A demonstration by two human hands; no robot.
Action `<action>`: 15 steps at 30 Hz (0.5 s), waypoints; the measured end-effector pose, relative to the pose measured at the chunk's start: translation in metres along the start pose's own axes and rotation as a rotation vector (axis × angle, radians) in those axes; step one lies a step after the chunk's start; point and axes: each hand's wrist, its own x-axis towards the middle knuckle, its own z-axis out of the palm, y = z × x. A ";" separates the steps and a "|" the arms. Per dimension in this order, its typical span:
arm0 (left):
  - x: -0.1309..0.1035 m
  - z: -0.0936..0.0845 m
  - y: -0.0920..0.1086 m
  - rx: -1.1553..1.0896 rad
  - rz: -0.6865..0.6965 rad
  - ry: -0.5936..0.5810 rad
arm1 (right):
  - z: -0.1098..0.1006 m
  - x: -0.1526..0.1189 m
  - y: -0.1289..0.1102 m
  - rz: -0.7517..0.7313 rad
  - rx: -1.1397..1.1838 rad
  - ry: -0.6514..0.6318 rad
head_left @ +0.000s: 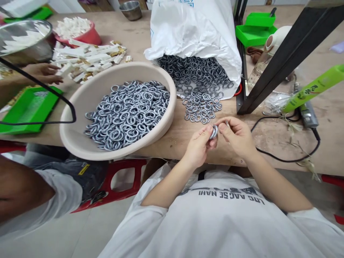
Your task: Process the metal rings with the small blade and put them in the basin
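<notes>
My left hand [198, 145] pinches a few grey rings [214, 132] between thumb and fingers, just above the table's front edge. Close beside it, my right hand [238, 136] is closed, thumb against forefinger, on a thin shiny piece [227, 123] too small to name. Behind my hands lies a loose pile of grey rings [202, 105]. It spills from the mouth of a white sack [196, 32] full of darker-looking rings. To the left, a wide beige basin [66, 118] holds a large heap of the same rings.
A co-worker's hand [44, 73] reaches to white strips [86, 59] at the left, near a green tray [32, 111]. A dark metal post [285, 61] slants up at the right. Beyond it lie a black cable [285, 160] and a yellow-green tube [314, 87].
</notes>
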 end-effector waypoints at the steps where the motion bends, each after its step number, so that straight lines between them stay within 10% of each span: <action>1: 0.000 0.001 0.001 -0.027 -0.011 -0.003 | -0.001 -0.001 -0.001 -0.033 -0.049 0.017; 15: -0.002 0.007 0.000 -0.127 -0.043 0.099 | -0.004 -0.016 -0.015 -0.293 -0.666 -0.159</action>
